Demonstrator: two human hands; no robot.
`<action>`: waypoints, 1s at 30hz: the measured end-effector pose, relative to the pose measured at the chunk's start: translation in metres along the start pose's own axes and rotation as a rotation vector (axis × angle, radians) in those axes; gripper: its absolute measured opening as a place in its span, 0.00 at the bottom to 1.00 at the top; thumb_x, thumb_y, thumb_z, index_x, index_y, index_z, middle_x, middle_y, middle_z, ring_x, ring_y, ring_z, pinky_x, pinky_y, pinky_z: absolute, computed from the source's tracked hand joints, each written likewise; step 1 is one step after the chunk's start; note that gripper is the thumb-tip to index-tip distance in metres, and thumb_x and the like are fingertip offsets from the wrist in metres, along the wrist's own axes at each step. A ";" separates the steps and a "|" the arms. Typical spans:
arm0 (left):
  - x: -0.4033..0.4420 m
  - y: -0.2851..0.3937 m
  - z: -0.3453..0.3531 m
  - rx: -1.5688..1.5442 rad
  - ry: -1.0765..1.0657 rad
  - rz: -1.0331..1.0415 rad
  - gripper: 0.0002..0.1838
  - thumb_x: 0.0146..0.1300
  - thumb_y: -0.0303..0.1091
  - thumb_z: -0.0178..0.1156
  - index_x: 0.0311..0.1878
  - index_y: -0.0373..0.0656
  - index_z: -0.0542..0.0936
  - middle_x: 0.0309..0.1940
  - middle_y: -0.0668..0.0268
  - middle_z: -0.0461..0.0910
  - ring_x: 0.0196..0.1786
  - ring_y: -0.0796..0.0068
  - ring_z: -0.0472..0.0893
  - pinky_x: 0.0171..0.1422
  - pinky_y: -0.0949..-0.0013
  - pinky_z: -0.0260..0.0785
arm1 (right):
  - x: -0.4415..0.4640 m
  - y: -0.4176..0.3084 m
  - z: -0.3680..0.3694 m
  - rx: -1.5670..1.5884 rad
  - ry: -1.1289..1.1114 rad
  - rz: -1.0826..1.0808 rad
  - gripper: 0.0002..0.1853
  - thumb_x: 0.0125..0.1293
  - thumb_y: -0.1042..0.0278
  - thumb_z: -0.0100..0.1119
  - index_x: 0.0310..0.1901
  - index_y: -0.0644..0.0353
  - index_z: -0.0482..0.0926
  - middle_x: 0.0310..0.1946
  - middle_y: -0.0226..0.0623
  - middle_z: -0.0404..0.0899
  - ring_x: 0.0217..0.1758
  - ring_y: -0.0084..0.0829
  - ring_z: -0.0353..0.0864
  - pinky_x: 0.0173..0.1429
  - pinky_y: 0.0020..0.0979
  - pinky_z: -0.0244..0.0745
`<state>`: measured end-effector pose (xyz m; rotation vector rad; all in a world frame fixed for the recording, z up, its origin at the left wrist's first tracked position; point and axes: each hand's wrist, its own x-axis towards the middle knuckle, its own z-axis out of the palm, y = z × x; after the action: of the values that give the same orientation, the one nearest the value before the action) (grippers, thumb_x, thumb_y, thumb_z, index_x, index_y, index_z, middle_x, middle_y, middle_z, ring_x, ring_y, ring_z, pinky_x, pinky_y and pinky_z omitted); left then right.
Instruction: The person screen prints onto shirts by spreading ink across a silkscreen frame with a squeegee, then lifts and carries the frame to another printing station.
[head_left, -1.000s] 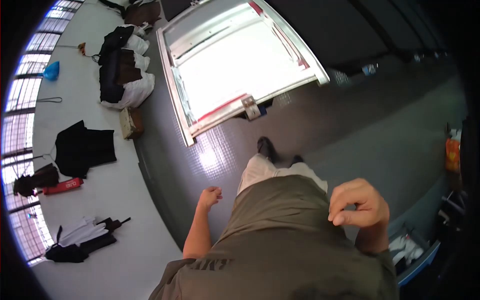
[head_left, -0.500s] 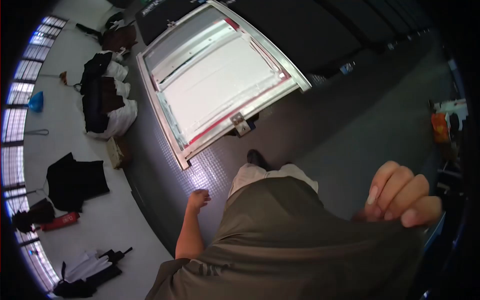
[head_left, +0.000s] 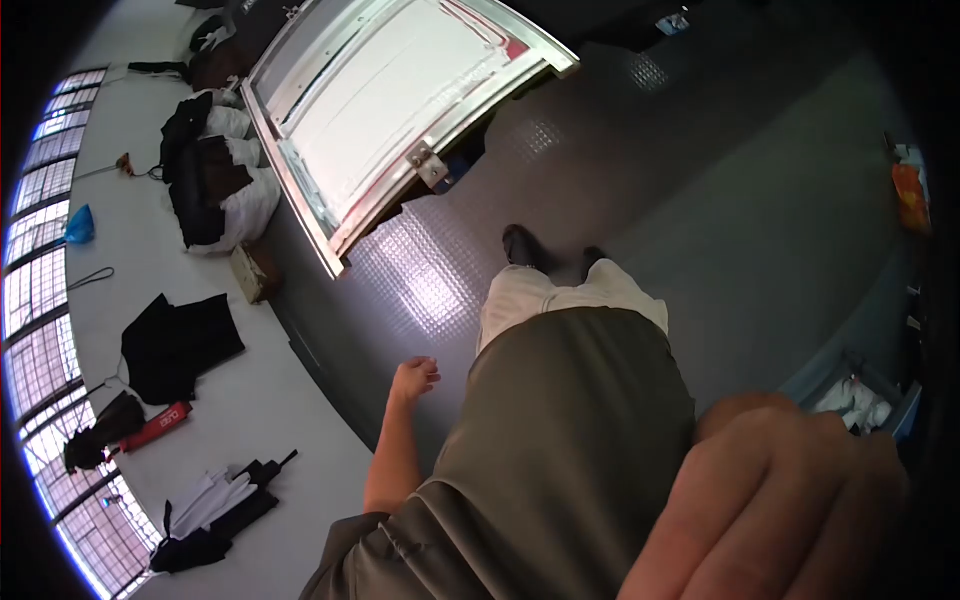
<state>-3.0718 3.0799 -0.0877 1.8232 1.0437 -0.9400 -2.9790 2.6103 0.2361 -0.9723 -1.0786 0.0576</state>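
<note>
My left hand (head_left: 415, 378) hangs at my side above the floor, its fingers loosely bent and slightly apart, with nothing in it. My right hand (head_left: 775, 510) is large and close to the camera at the lower right, beside my dark olive shirt (head_left: 580, 410). Its fingers lie bent and pressed together. The fingertips run out of the frame, so whatever they hold is hidden. Ahead of me stands a metal-framed screen (head_left: 375, 110) with a pale, whitish surface and a metal clamp (head_left: 430, 165) on its near edge.
Grey floor (head_left: 620, 170) lies around my feet. Along the left wall hang a black T-shirt (head_left: 180, 345), a red folded umbrella (head_left: 157, 428) and a blue bag (head_left: 80, 225). Stuffed bags (head_left: 250, 210) and a box (head_left: 255, 272) line the wall. At the right stands a bin (head_left: 820, 375) with white material.
My right hand, earlier pinching the stretched shirt, has come closer to the camera, and the shirt hangs flatter. The framed screen now sits higher and further left in view.
</note>
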 end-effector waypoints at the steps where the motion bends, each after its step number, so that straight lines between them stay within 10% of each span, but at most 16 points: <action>1: -0.007 -0.012 0.006 -0.010 -0.012 -0.009 0.18 0.67 0.42 0.61 0.51 0.38 0.80 0.39 0.64 0.83 0.40 0.70 0.84 0.40 0.66 0.74 | -0.004 0.001 0.001 0.011 -0.015 0.020 0.04 0.63 0.70 0.56 0.30 0.56 0.74 0.25 0.30 0.71 0.23 0.26 0.70 0.34 0.29 0.73; 16: -0.016 -0.080 0.059 -0.100 -0.083 -0.061 0.20 0.67 0.42 0.61 0.55 0.38 0.79 0.43 0.64 0.82 0.42 0.71 0.83 0.42 0.68 0.72 | 0.005 0.009 0.025 0.000 -0.263 0.100 0.05 0.57 0.75 0.56 0.25 0.55 0.74 0.22 0.29 0.70 0.19 0.25 0.67 0.30 0.27 0.70; 30: 0.002 -0.058 -0.030 -0.114 -0.022 0.041 0.18 0.67 0.41 0.60 0.53 0.39 0.79 0.43 0.64 0.83 0.45 0.70 0.83 0.47 0.65 0.73 | 0.094 0.051 0.083 0.105 -0.153 0.090 0.07 0.51 0.79 0.56 0.21 0.54 0.74 0.19 0.28 0.69 0.16 0.24 0.65 0.26 0.26 0.67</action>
<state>-3.1171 3.1265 -0.0935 1.7308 1.0218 -0.8569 -2.9734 2.7394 0.2782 -0.9328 -1.1596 0.2635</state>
